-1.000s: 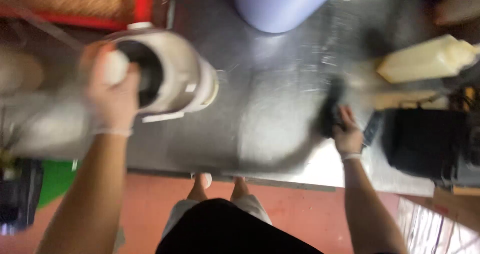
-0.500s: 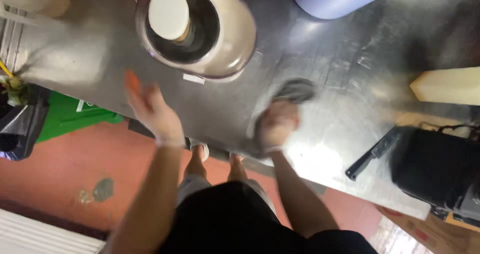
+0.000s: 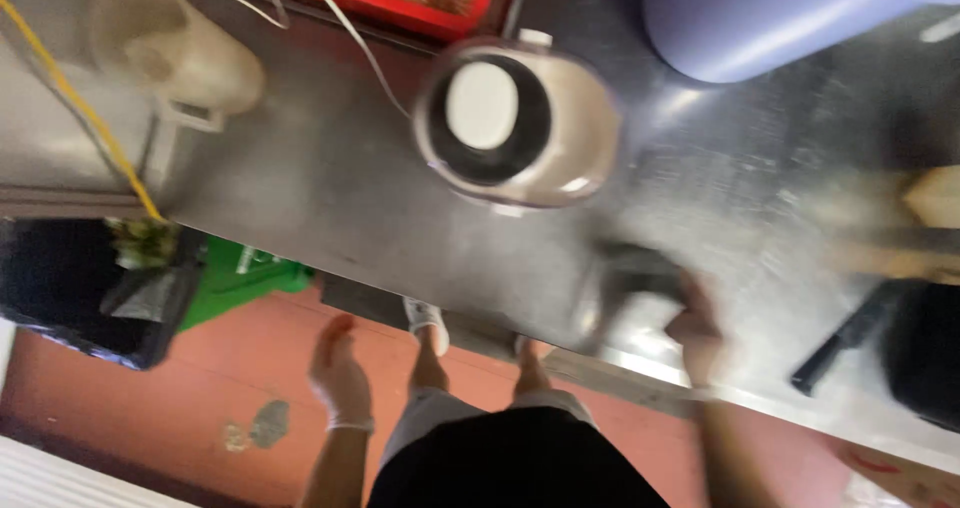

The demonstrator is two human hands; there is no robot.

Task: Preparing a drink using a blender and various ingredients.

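One head camera looks steeply down, fairly near, over the steel counter (image 3: 330,198).

Looking down, a steel worktop (image 3: 330,183) runs across the frame with red floor (image 3: 150,408) below its near edge. The left hand (image 3: 338,373), in a thin pale glove, hangs open over the floor, off the worktop and touching nothing. The right hand (image 3: 700,333) is at the worktop's near edge, just beside a dark, blurred object (image 3: 635,268); the blur makes it hard to say whether the fingers grip it. Behind stands a round cream appliance (image 3: 520,123) with a white lid inside its dark opening. A beige jug (image 3: 180,53) sits far left, a lilac tub (image 3: 770,18) at the back right, and a black-handled tool (image 3: 845,343) lies to the right.
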